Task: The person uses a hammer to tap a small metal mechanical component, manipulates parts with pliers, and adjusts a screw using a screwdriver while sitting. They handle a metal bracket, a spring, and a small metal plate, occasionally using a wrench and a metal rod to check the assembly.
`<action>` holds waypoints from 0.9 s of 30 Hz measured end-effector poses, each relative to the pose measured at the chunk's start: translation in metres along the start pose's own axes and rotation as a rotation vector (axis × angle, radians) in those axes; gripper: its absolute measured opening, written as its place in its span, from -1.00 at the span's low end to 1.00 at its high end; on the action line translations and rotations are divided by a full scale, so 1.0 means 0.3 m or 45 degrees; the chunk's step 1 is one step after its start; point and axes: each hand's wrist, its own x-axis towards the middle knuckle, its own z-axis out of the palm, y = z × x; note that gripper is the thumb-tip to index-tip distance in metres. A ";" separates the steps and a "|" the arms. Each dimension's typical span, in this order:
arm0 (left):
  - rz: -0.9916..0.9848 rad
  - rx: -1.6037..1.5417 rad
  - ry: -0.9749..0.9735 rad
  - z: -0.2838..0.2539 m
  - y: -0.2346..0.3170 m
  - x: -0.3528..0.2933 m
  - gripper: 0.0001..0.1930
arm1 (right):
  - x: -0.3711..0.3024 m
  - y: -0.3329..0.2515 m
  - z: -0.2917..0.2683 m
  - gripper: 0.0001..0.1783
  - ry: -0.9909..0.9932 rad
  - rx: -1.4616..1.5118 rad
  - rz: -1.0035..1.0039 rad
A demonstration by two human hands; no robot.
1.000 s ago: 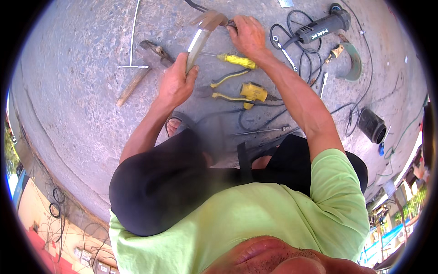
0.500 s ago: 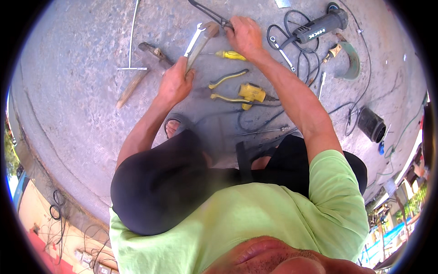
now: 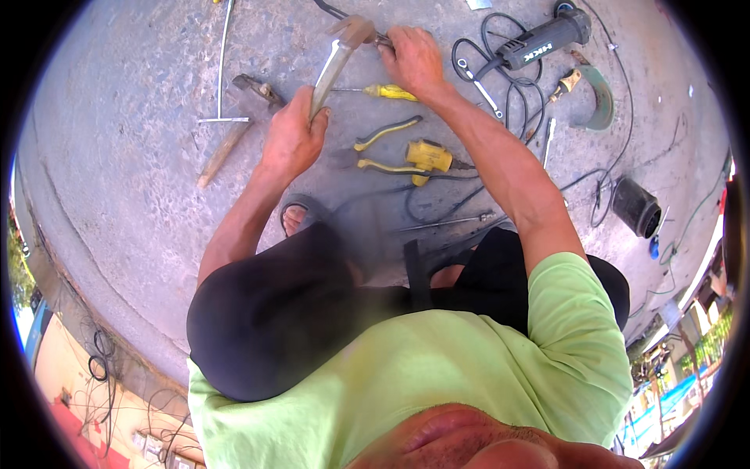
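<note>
Head view: on the concrete floor (image 3: pixel 141 156), two tools are gripped together in the left hand (image 3: pixel 294 134), a hammer-like tool (image 3: pixel 356 31) with a brown, blurred head and a silver wrench (image 3: pixel 328 69) laid along its haft. The left fingers are wrapped around both, with the thumb laid against the haft; the head is held beyond the fingers, on the side away from the body. By the right hand (image 3: pixel 416 59), the end of a dark, thin metal piece (image 3: pixel 332 9) is pinched between thumb and curled fingers, though the fingertips are partly hidden. From these fingers the piece is run leftward behind the brown head; whether the two are touching cannot be told.

Toward the floor's left edge, a wooden-handled hammer (image 3: pixel 223 154) is laid near a T-shaped rod (image 3: pixel 222 70). Between the forearms are placed a yellow screwdriver (image 3: pixel 391 92), pliers (image 3: pixel 387 134) with their handles spread, and a yellow block-like device (image 3: pixel 430 155) with a dark cord. Toward the floor's right edge, a black grinder (image 3: pixel 547 39) is set down, with a ring-ended wrench (image 3: pixel 481 89) beside its looped cable, a wooden-handled brush (image 3: pixel 566 84) near a green curved piece (image 3: pixel 602 103), and a black container (image 3: pixel 636 207) tipped on its side.
</note>
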 end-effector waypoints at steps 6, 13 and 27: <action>-0.012 -0.050 0.037 0.015 0.024 -0.034 -0.72 | -0.001 0.007 0.016 -0.79 0.061 0.001 -0.025; -0.025 -0.064 0.023 -0.017 0.045 -0.029 -0.72 | -0.005 0.014 0.015 -0.80 0.052 -0.031 -0.023; 0.031 -0.042 0.075 0.030 0.012 -0.042 -0.74 | 0.011 0.001 0.006 -0.79 0.017 -0.005 -0.011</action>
